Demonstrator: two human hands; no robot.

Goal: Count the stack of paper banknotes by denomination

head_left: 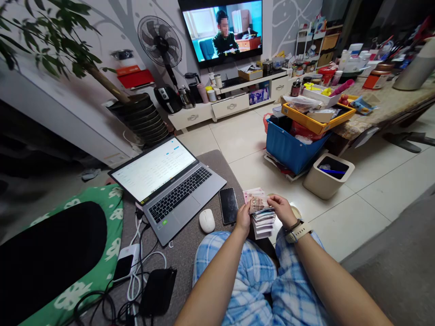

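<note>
A thick fanned stack of banknotes (263, 222) is held between my two hands above my lap. My left hand (243, 217) is closed on its left side, with the thumb near a brownish note marked 20. At the upper right edge of that note, the fingers of my right hand (282, 210) are pinched. Pinkish notes stick out at the top, and paler note edges spread below. A watch with a light strap (299, 232) sits on my right wrist. Left of my hands, a dark phone (229, 206) and a white mouse (207, 221) lie on the grey seat.
An open laptop (183, 199) rests on the grey seat beside cables, a white power bank (126, 262) and a black pouch (158, 292). Ahead on the right stand a beige bin (328, 181) and a filled blue crate (288, 147). A cluttered table (365, 120) is farther right.
</note>
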